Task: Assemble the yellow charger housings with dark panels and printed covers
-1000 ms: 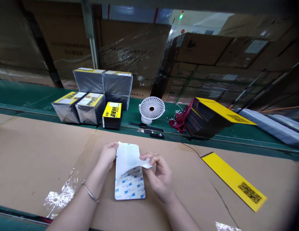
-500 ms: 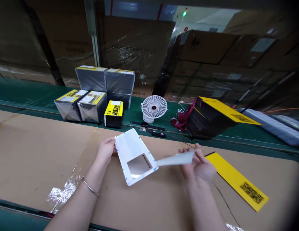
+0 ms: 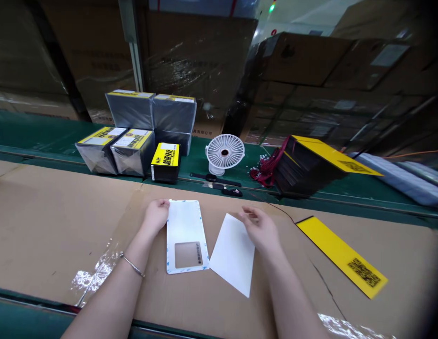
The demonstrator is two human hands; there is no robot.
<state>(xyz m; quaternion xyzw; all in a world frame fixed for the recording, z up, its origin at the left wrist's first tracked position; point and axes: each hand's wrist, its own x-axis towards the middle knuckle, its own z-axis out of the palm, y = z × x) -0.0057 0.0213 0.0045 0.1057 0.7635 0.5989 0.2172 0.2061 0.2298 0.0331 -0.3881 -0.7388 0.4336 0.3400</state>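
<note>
My left hand (image 3: 157, 216) pinches the upper left corner of a white rectangular panel (image 3: 185, 221). The panel has a clear window low down with dark print beside it, and blue-marked strips along its edges. To its right, a plain white sheet (image 3: 233, 256) lies tilted, its lower left corner close to or touching the panel's lower right corner. My right hand (image 3: 261, 230) is at the sheet's upper right edge, fingers bent over it; its thumb side grips the sheet. A yellow strip with a QR code (image 3: 340, 254) rests on the cardboard to the right.
Behind stand a small white fan (image 3: 225, 153), black straps (image 3: 215, 179), and several yellow-topped boxes (image 3: 165, 160). A stack of black and yellow panels (image 3: 303, 165) with dark red cords (image 3: 266, 169) is at the back right. Brown cardboard (image 3: 63, 212) covers the worktop.
The white panel was tilted and has turned nearly upright, lower on the cardboard. My right hand has moved left, and the white sheet now faces up beside the panel instead of showing edge-on.
</note>
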